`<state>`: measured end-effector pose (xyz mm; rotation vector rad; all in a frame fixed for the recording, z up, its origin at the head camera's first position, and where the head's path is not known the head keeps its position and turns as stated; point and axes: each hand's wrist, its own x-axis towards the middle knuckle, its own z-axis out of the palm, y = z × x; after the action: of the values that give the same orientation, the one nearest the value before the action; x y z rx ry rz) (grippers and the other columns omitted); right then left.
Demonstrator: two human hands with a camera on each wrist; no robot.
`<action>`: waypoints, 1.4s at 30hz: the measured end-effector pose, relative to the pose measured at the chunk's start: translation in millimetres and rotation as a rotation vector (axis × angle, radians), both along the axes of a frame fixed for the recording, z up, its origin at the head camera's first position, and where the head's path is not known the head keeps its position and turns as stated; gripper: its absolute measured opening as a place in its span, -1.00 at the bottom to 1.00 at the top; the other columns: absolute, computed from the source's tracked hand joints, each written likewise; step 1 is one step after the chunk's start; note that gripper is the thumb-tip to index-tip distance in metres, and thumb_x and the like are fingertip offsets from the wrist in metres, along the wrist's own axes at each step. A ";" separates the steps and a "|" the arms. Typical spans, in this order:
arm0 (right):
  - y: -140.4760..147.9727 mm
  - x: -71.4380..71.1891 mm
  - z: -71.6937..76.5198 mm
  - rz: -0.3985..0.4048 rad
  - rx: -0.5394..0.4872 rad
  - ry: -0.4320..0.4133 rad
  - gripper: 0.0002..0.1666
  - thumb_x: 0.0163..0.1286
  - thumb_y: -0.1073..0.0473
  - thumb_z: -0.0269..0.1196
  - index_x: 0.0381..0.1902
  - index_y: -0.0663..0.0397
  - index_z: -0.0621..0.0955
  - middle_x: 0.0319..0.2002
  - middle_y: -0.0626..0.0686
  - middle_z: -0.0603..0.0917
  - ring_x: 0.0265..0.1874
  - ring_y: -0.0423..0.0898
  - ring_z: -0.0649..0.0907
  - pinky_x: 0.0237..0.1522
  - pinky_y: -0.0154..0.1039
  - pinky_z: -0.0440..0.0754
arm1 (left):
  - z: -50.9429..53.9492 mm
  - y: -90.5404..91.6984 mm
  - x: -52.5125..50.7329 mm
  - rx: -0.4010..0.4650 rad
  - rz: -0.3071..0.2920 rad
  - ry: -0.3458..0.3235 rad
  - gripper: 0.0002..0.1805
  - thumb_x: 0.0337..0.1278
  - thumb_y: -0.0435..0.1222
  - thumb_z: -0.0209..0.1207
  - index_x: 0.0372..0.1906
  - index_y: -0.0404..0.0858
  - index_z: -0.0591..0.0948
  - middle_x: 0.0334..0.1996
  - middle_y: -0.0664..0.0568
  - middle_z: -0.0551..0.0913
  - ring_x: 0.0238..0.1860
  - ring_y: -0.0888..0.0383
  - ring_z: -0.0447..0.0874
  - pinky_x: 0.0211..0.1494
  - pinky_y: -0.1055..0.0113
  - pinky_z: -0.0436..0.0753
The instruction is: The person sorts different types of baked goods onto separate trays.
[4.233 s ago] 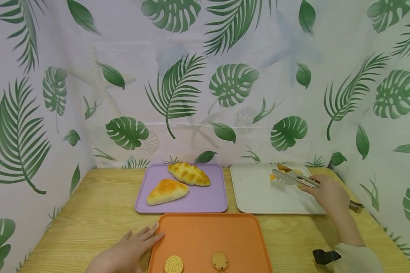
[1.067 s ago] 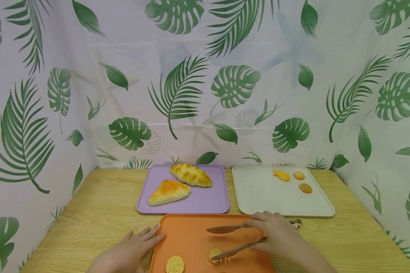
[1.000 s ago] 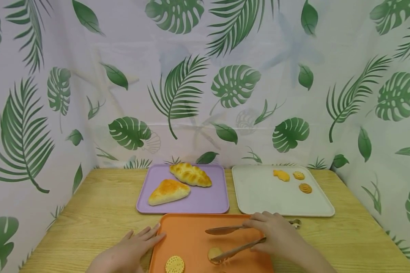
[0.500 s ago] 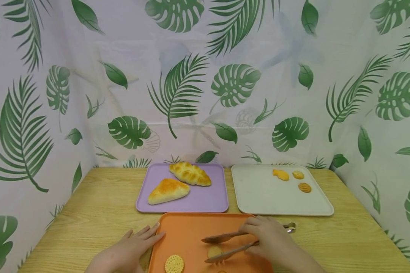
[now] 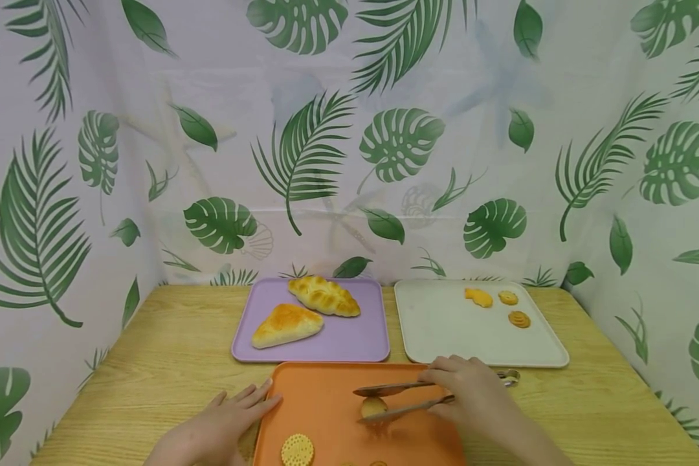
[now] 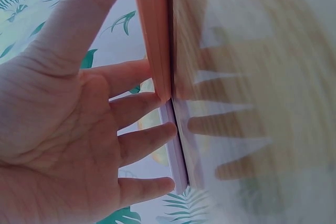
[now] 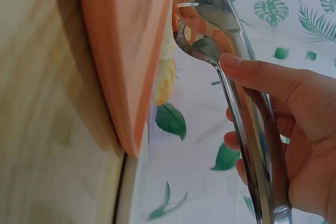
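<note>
My right hand [image 5: 472, 393] grips metal tongs [image 5: 391, 389] over the orange tray [image 5: 314, 395]. Between the tong tips is a small round cookie [image 5: 374, 407]; whether it is clear of the tray I cannot tell. The right wrist view shows thumb and fingers round the tongs [image 7: 254, 135], one fork-shaped end upward. My left hand [image 5: 215, 424] lies at the tray's left edge, fingers extended, fingertips touching the rim [image 6: 157, 40]. A round dotted cracker [image 5: 298, 450] lies on the tray near its left side. More cookies are cut off by the lower frame edge.
Behind the orange tray, a purple tray [image 5: 349, 353] bears a triangular bread [image 5: 285, 325] and a braided bread [image 5: 325, 296]. To its right, a white tray [image 5: 437, 343] carries a fish-shaped cookie [image 5: 479, 298] and two round cookies. A leaf-patterned cloth [image 5: 326, 194] surrounds the wooden table [image 5: 110, 388].
The right hand came from the white tray to the orange one. The tongs have narrowed around the round cookie, which has since shifted slightly away from me with them. The left hand stayed put.
</note>
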<state>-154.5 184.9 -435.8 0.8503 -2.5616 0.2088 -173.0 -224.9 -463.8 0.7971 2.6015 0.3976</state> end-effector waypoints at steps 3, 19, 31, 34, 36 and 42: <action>9.3 -0.7 8.9 -0.045 -0.006 0.039 -0.50 -0.21 -0.02 0.61 -0.21 -0.21 0.73 -0.29 -0.26 0.67 -0.35 -0.25 0.61 -0.45 -0.37 0.43 | 0.8 0.1 0.3 -0.004 0.001 0.002 0.19 -0.31 0.32 0.37 0.51 -0.06 0.19 0.54 -0.11 0.10 0.51 -0.26 0.08 0.38 -0.45 0.04; 96.7 -19.9 33.3 -0.309 -0.091 0.144 -0.49 -0.17 -0.01 0.57 -0.18 -0.04 0.74 -0.29 -0.03 0.72 -0.45 -0.06 0.66 -0.55 -0.21 0.55 | 1.0 -0.7 0.8 -0.016 -0.009 0.018 0.18 -0.28 0.30 0.36 0.51 -0.11 0.21 0.53 -0.12 0.12 0.50 -0.26 0.10 0.36 -0.45 0.09; 142.5 -30.0 26.1 -0.457 -0.075 0.006 -0.43 -0.06 -0.05 0.52 -0.09 0.10 0.72 -0.17 0.17 0.73 -0.26 0.18 0.70 -0.42 0.04 0.61 | 1.5 -0.6 -0.1 -0.026 -0.020 0.011 0.18 -0.28 0.29 0.36 0.51 -0.11 0.20 0.54 -0.11 0.11 0.50 -0.25 0.10 0.36 -0.44 0.12; 150.4 -33.7 21.6 -0.477 -0.072 -0.035 -0.43 -0.02 -0.07 0.51 -0.09 0.13 0.71 -0.16 0.20 0.72 -0.28 0.19 0.69 -0.39 0.05 0.61 | 1.4 -0.7 -0.1 -0.021 -0.019 0.011 0.18 -0.28 0.29 0.36 0.51 -0.12 0.19 0.54 -0.11 0.11 0.50 -0.25 0.10 0.35 -0.45 0.12; 156.0 -37.4 17.4 -0.494 -0.064 -0.061 -0.43 -0.01 -0.09 0.50 -0.09 0.14 0.71 -0.15 0.24 0.71 -0.28 0.22 0.69 -0.41 0.05 0.61 | 1.3 -0.7 -0.2 -0.019 -0.016 0.006 0.18 -0.28 0.28 0.36 0.51 -0.12 0.19 0.54 -0.11 0.11 0.50 -0.25 0.09 0.36 -0.45 0.11; 170.1 -46.8 2.8 -0.552 -0.049 -0.157 -0.39 0.03 -0.10 0.47 -0.05 0.20 0.69 -0.09 0.31 0.68 -0.25 0.26 0.68 -0.45 0.02 0.60 | -0.6 0.2 -2.2 -0.036 -0.009 0.000 0.17 -0.27 0.28 0.36 0.51 -0.09 0.19 0.54 -0.10 0.11 0.50 -0.24 0.10 0.36 -0.44 0.11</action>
<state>-201.4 355.0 -433.0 0.0898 -2.8074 0.1707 -175.2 -224.7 -464.3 0.7961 2.5969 0.3470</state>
